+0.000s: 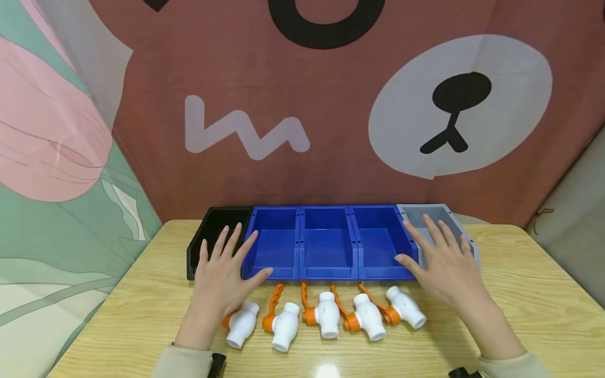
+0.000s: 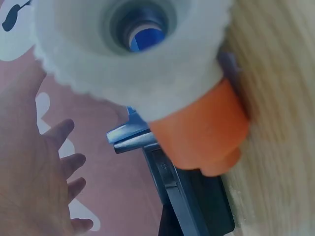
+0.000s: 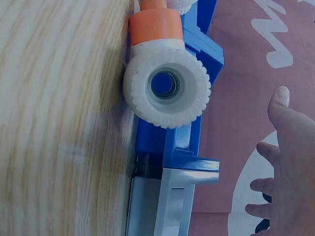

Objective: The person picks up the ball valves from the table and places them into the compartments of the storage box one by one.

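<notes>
Several white ball valves with orange lever handles lie in a row on the wooden table, among them a leftmost valve (image 1: 243, 324), a middle valve (image 1: 327, 315) and a rightmost valve (image 1: 405, 307). My left hand (image 1: 222, 278), fingers spread and holding nothing, hovers over the leftmost valve and partly hides it. Fingers likewise spread, my right hand (image 1: 446, 265) hovers in front of the grey bin, right of the rightmost valve. Close up in the left wrist view is a valve's white ribbed end (image 2: 133, 73); the right wrist view shows another valve (image 3: 167, 88).
Behind the valves stands a joined row of bins: a black bin (image 1: 200, 247) at left, three blue bins (image 1: 328, 273) and a grey bin (image 1: 472, 247) at right. The wooden table (image 1: 118, 315) ends at a printed curtain (image 1: 246, 178) behind.
</notes>
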Demonstrator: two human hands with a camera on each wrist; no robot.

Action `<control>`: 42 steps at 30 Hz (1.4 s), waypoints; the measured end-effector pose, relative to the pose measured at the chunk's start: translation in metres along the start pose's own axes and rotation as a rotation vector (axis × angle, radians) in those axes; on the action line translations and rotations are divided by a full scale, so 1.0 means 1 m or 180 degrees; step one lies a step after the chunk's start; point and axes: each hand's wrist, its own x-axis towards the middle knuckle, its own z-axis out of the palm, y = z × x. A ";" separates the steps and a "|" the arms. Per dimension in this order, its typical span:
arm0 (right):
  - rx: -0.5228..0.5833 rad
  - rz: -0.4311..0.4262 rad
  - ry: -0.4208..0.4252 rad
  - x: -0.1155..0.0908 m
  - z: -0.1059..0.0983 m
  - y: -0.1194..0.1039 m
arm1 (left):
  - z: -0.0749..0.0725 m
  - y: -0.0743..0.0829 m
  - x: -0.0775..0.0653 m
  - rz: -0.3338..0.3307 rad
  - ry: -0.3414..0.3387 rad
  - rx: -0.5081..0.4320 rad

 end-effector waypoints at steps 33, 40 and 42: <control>-0.0030 -0.0024 -0.0189 0.002 -0.006 -0.001 | -0.007 -0.050 0.008 -0.0313 -0.0667 -0.0423; 0.0021 -0.0021 -0.0210 0.000 -0.011 0.004 | -0.005 -0.053 0.010 -0.0343 -0.0803 -0.0507; 0.0052 -0.0056 -0.0218 0.000 -0.012 0.004 | -0.005 -0.054 0.010 -0.0324 -0.0835 -0.0487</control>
